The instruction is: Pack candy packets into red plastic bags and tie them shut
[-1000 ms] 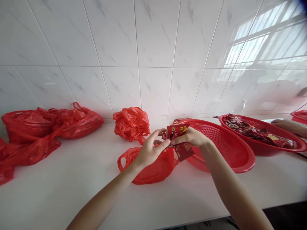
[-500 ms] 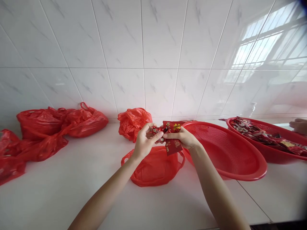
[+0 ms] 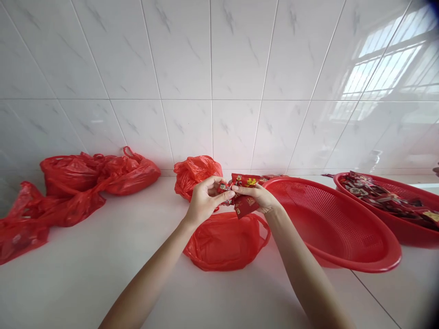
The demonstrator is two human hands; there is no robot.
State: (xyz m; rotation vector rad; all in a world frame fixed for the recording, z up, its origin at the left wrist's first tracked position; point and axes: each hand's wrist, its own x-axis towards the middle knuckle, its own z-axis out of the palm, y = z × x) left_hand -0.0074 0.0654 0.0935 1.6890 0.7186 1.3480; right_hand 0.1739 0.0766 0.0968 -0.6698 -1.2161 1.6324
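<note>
My left hand (image 3: 205, 199) is closed, pinching a small red printed packet (image 3: 224, 188) between thumb and fingers. Close beside it, my right hand (image 3: 258, 196) is closed on dark red packets (image 3: 247, 206) with gold and white print, which fan out past its fingers. The two hands nearly meet, and how many packets each holds is partly hidden by the fingers. Below them on the counter lies an open red plastic bag (image 3: 224, 249), its mouth spread and one handle loop showing on the right.
A red perforated basket (image 3: 346, 228) stands to the right, tilted. Behind it, another red basket (image 3: 416, 235) holds many wrapped packets. A crumpled red bag (image 3: 195, 173) sits by the tiled wall. Filled red bags (image 3: 68, 178) lie at left. Part of another person's hand (image 3: 436, 170) shows at the right edge.
My fingers have shifted slightly on the packets, which stay between my hands. The view has turned a little left. The other person's hand has moved mostly out of view at the right.
</note>
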